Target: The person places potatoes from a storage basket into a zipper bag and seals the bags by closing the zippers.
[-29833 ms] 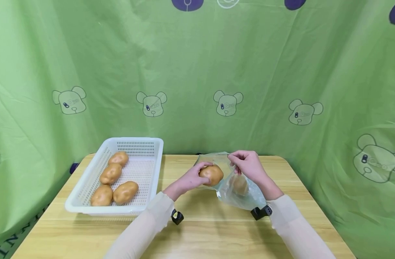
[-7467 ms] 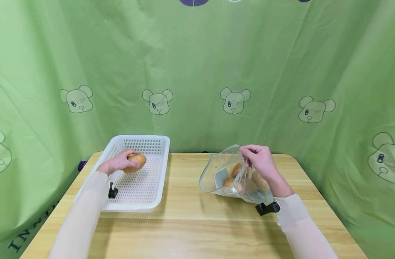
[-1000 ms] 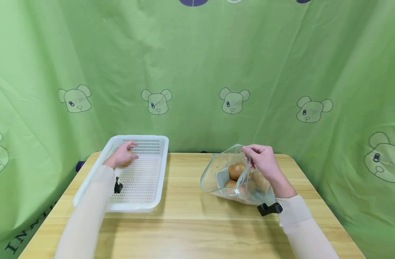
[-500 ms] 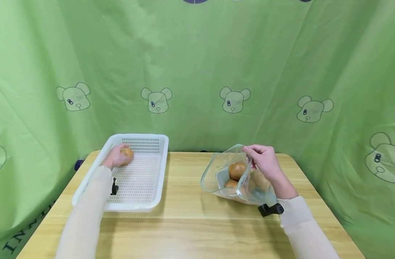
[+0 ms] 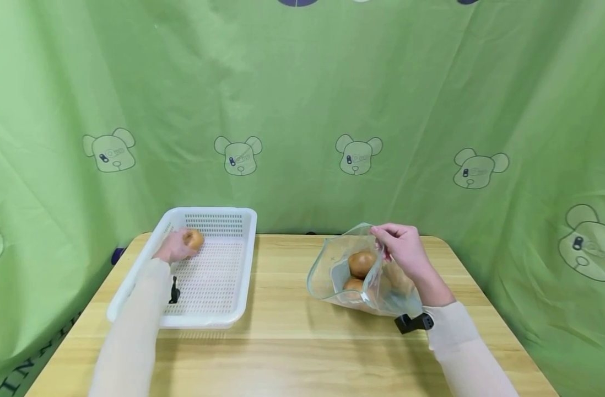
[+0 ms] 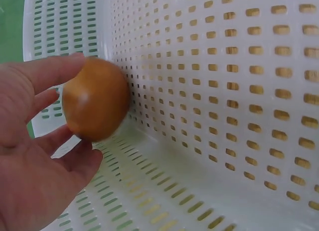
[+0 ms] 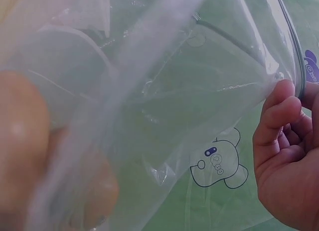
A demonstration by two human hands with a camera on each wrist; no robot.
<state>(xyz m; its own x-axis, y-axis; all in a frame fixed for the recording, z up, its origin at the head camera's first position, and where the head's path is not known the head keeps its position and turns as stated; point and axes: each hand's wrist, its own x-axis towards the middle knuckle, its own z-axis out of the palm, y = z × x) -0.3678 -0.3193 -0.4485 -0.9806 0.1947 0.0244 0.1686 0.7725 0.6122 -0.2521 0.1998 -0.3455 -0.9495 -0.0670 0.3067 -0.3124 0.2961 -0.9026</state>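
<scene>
- The left hand (image 5: 176, 246) reaches into the white basket (image 5: 213, 210), thumb and fingers curled around a potato (image 5: 194, 239) near its far end; whether it is lifted, I cannot tell.
- Best to grip the smooth potato's sides firmly and raise it clear of the rim.
- The right hand (image 5: 400, 246) pinches the clear bag (image 5: 377, 289) by its upper edge, wrist raised above the tabletop (image 5: 282, 275); a steady pinch should hold the mouth wide over the potatoes inside (image 5: 362, 263).

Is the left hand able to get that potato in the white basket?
Yes, it looks able to: the left hand is inside the open-topped white basket, its fingers touch the potato, and nothing seems to block them.
</scene>
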